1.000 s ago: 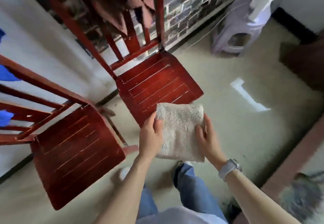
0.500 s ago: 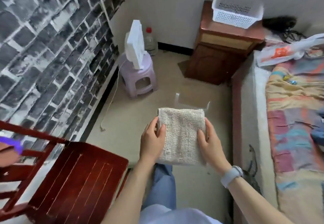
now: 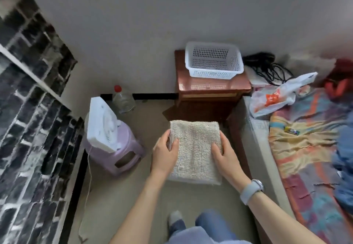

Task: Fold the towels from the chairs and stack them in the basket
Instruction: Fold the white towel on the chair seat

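Note:
A folded cream towel (image 3: pixel 194 148) is held flat in the air in front of me, above the floor. My left hand (image 3: pixel 166 153) grips its left edge, thumb on top. My right hand (image 3: pixel 224 155) grips its right edge, thumb on top, a grey watch on that wrist. A white plastic basket (image 3: pixel 214 74) stands on a brown wooden nightstand (image 3: pixel 212 89) straight ahead, beyond the towel. The basket looks to hold nothing. No chairs are in view.
A lilac plastic stool (image 3: pixel 118 154) with a white fan (image 3: pixel 103 127) on it stands to the left, a clear bottle (image 3: pixel 123 99) behind it. A bed with a colourful cover (image 3: pixel 309 148) runs along the right, a plastic bag (image 3: pixel 277 94) and black cables (image 3: pixel 267 66) at its head. Brick-pattern wall on the left.
My view has swung away from the red chairs toward the nightstand and basket, which are now nearer and centred. Both hands keep the same hold on the folded towel.

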{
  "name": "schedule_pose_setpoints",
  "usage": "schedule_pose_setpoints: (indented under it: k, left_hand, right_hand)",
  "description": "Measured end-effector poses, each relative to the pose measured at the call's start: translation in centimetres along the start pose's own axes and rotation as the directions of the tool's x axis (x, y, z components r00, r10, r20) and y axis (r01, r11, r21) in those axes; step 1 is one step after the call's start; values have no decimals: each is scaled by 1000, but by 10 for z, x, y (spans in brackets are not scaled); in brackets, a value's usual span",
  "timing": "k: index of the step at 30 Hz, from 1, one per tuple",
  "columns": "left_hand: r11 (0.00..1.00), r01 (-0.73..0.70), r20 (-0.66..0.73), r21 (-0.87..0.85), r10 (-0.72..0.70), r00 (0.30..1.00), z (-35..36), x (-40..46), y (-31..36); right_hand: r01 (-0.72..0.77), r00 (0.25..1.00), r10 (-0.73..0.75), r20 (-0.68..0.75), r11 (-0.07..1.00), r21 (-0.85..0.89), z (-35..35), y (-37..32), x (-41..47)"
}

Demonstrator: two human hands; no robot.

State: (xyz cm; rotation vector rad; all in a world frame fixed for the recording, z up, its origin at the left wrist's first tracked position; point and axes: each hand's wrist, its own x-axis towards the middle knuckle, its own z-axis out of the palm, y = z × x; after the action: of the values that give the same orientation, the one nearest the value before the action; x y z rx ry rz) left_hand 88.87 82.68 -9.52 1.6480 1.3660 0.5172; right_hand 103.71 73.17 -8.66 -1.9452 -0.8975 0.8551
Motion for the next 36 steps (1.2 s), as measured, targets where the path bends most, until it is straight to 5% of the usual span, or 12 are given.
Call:
schedule_pose_setpoints:
  k: [10,16,25,29,32,36]
  left_hand:
    - [998,-62,139,-23,64,988,55,229,87]
    - [1000,20,177,-7,-18,984,110,389,143]
    - [986,92,160,138,-114,980,183,523,127]
    - [933,94,159,349,-157,975,207,533,119]
    - [840,-103,238,532,-32,971,216,534,120]
    - [602,-358,491,714,-66,869,217,549,107]
  right_hand:
    - [-38,996,49,-77,990,138,-46,-21,237]
    - [-59,994,72,-86,988,143,-78,-29,411]
    - [-159,987,158,14,980,117,-64,19,564]
    - [-205,973,203,107,979,7,-52,50,589]
    - [-207,965,219,146,974,-88,-49,65,598]
    - [41,994,25,106,812,-582,-56,69,590]
